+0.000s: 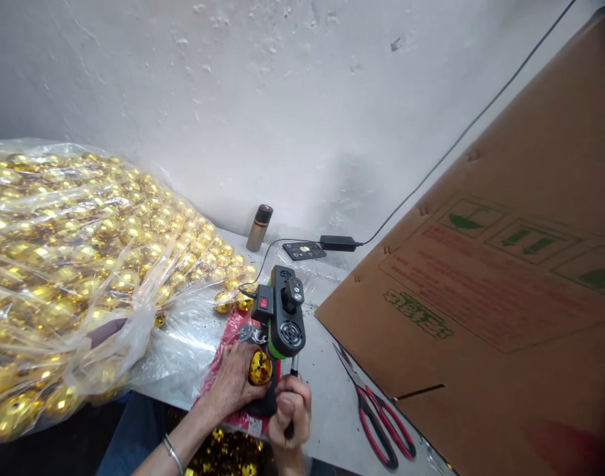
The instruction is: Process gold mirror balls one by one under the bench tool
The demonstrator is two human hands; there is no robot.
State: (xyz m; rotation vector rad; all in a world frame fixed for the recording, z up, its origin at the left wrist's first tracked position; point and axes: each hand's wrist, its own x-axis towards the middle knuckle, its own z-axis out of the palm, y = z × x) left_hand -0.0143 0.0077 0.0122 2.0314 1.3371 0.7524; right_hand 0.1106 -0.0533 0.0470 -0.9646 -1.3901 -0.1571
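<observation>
The left hand (239, 378) is half curled and holds 1 gold ball (260, 367) beside the black machine (286, 311); the right hand (293, 404) is closed around a handle (289, 431). For good work, I think, the ball should sit steady while the handle receives even force.

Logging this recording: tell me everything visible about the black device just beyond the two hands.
The black device looks like plastic, with a rounded, elongated top bearing two round grilles, a raised dark part between them and a green edge below. On its left in the picture, a small box with a red switch trails a thin cable. The right hand grips a black handle whose metal rod appears joined to it. Its base is partly hidden; whether it is running, I cannot tell.
</observation>
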